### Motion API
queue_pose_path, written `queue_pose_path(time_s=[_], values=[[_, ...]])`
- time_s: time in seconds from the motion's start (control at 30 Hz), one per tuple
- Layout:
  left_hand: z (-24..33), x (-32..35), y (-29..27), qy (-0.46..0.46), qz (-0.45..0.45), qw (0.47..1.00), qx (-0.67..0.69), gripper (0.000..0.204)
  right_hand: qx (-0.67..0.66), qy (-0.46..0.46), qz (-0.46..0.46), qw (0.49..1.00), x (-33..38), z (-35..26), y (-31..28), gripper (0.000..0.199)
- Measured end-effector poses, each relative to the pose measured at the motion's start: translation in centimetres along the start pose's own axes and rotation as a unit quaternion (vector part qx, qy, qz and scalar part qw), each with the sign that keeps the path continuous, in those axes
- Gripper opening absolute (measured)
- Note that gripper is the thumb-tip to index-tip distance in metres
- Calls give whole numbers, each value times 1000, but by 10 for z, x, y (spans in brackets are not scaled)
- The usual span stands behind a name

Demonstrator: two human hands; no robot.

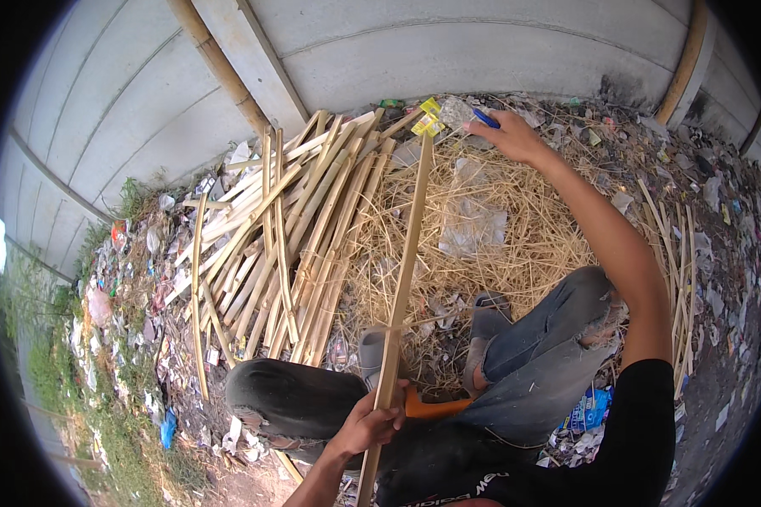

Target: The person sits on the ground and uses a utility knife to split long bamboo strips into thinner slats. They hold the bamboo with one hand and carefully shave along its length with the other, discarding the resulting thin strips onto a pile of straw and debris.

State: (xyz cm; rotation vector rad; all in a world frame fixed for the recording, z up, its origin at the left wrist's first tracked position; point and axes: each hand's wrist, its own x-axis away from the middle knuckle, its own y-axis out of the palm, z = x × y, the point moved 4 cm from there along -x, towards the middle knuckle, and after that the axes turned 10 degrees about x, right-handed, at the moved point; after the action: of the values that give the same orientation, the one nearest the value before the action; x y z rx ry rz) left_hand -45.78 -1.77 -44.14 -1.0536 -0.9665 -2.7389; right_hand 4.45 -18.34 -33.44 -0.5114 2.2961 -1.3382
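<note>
Bamboo strip [406, 279] — left fingers [386, 416] curled round it; right fingers [485, 132] clasping blue handle [485, 117].

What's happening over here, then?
Someone is handling a long, pale wooden strip with bare hands. The left hand grips it near the body, while the right hand, stretched out near its far end, holds a blue-handled tool; whether the tool touches the strip is hard to tell. Ahead and to the left lies a heap of similar strips, and straw-like shavings cover the ground in front of the person.
</note>
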Motion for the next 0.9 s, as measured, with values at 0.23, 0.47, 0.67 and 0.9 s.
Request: queue_pose_path(time_s=[0.23,0.47,0.67,0.9], values=[[34,-26,14,80,-14,993,-90,57,-278,6,-271,921,65,-81,96,57],[65,-61,27,173,29,964,-199,40,-350,-5,-185,918,77,-107,103,53],[74,-75,21,211,46,971,-99,36,-203,-141,-120,961,95,-122,92,48],[94,-61,25,199,35,978,-49,41,-65,-291,-198,934,138,-163,76,43]])
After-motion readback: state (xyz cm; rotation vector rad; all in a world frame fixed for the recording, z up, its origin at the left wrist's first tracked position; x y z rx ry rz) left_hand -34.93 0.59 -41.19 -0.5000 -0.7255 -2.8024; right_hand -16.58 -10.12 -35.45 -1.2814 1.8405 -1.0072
